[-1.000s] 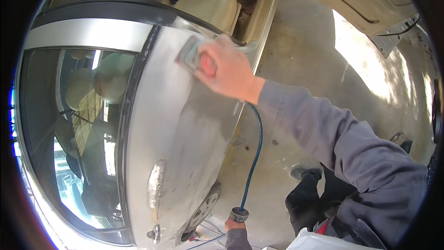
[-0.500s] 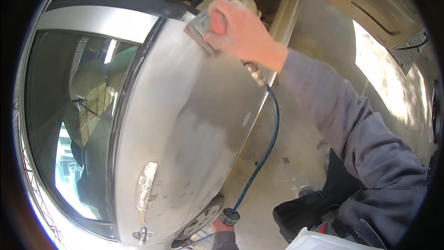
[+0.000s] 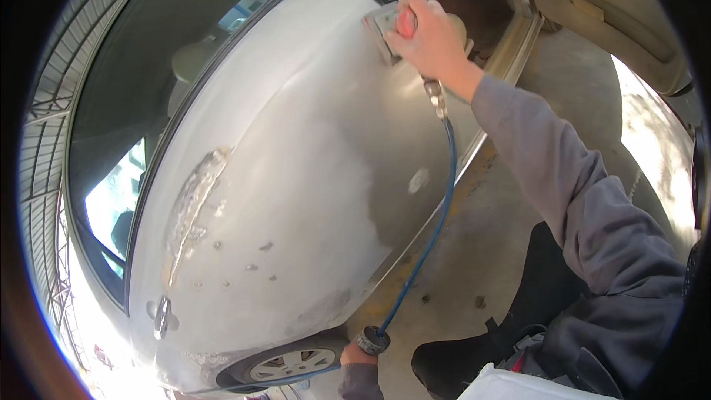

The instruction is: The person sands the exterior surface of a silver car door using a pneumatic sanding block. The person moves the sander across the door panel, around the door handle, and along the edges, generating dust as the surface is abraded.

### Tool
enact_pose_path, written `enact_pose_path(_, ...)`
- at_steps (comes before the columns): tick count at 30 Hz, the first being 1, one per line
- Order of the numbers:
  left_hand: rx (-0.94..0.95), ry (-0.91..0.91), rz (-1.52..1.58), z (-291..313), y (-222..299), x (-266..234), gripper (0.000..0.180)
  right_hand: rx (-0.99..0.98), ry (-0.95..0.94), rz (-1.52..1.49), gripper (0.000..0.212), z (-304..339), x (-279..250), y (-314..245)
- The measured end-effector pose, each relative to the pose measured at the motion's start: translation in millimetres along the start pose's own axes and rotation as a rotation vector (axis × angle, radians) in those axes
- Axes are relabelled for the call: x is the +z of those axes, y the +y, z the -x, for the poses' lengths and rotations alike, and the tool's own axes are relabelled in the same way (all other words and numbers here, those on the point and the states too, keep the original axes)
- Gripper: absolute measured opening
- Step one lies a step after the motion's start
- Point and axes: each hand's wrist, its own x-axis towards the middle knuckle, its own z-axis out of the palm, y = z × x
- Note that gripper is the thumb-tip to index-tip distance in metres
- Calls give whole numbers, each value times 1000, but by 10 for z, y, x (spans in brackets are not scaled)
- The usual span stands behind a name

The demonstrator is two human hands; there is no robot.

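Note:
My right hand (image 3: 437,41) is closed over an air sander (image 3: 380,35) with a flat rectangular pad and a red part under the fingers. The pad lies against the upper far part of a silver-grey car door (image 3: 296,170), its surface sanded to dull patches. From the sander's metal fitting (image 3: 435,98), a blue air hose (image 3: 444,211) runs down toward me. Low in the picture, my left hand (image 3: 357,356) is closed beside a round dark-grey piece (image 3: 372,340) on the hose; its fingers are mostly hidden, and the hose continues leftward past it.
A rough filler patch (image 3: 196,211) and a chrome door handle (image 3: 161,317) are on the panel's left. Below is a wheel (image 3: 292,363). An open beige-trimmed door (image 3: 615,22) stands at the far right, above the concrete floor (image 3: 474,252).
The view has shifted and turned, so the car sits differently in it. My right hand and the sander appear farther right, still on the panel. The left hand still grips the hose.

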Motion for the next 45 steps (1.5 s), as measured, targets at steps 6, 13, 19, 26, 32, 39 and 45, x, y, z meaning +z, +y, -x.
enact_pose_path(6,241,448,160,299,-788,-52,25,-42,-39,100,48,-395,119,-338)
enact_pose_path(13,-338,-109,-254,848,-1526,204,64,-213,-97,54,31,237,477,-1040)
enact_pose_path(19,1,-15,-300,1298,-1486,432,31,-369,-259,-163,17,782,567,-1939)
enact_pose_path(26,47,-34,-234,1481,-924,430,31,-426,-419,-256,15,1050,542,-2169)
enact_pose_path(32,-6,-54,-253,1443,-837,303,32,-262,-238,-105,18,446,485,-1580)
enact_pose_path(39,-111,-193,-318,1276,-589,-79,32,-163,-137,120,31,-351,357,-724)
enact_pose_path(45,70,94,-402,1098,-742,112,36,-220,-246,40,27,-13,499,-1302)
